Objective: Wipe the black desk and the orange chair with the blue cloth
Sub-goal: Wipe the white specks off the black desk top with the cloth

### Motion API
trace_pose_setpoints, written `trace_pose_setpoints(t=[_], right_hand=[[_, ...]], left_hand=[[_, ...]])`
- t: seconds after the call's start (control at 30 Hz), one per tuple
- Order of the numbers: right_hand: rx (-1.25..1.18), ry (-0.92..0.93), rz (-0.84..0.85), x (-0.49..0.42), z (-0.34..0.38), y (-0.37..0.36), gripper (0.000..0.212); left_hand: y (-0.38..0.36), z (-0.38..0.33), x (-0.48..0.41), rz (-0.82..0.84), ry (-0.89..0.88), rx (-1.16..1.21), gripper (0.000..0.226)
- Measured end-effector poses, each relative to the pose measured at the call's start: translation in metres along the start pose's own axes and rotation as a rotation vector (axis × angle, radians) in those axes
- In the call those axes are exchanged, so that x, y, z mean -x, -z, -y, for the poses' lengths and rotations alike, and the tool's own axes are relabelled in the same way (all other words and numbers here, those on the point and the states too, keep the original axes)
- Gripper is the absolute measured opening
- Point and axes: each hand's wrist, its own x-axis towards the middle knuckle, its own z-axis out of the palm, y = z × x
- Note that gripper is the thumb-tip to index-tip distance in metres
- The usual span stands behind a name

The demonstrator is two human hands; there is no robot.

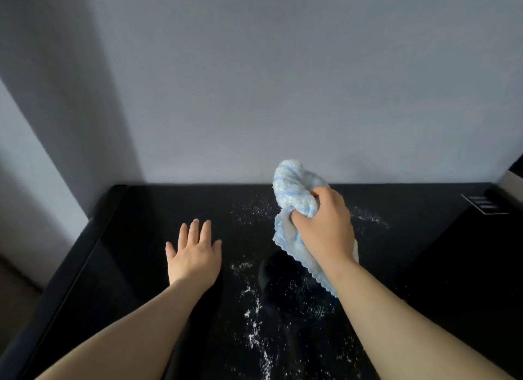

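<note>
The black desk (135, 238) fills the lower half of the view and is scattered with white powder (254, 314) through its middle and toward the back right. My right hand (325, 224) grips the bunched light-blue cloth (294, 190) above the desk's centre, and part of the cloth hangs down under my wrist. My left hand (195, 252) lies flat on the desk with fingers spread, left of the powder. The orange chair is not in view.
A grey wall (254, 82) rises right behind the desk's back edge. A white-printed label (485, 205) sits at the desk's far right corner. The desk's left edge (85, 238) drops off to a pale floor.
</note>
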Motion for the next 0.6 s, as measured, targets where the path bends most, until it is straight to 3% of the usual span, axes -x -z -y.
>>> trace_pose_setpoints(t=[0.2, 0.4, 0.6], right_hand=[[0.182, 0.011, -0.026, -0.046, -0.021, -0.016, 0.033], [0.356, -0.012, -0.042, -0.091, -0.048, -0.023, 0.044], [0.506, -0.234, 0.043, -0.133, -0.094, -0.029, 0.049]], left_hand=[[-0.001, -0.012, -0.039, 0.083, 0.101, -0.036, 0.059], [-0.002, -0.026, -0.073, 0.282, 0.261, 0.015, 0.068], [-0.008, -0.026, -0.082, 0.419, 0.246, -0.144, 0.088]])
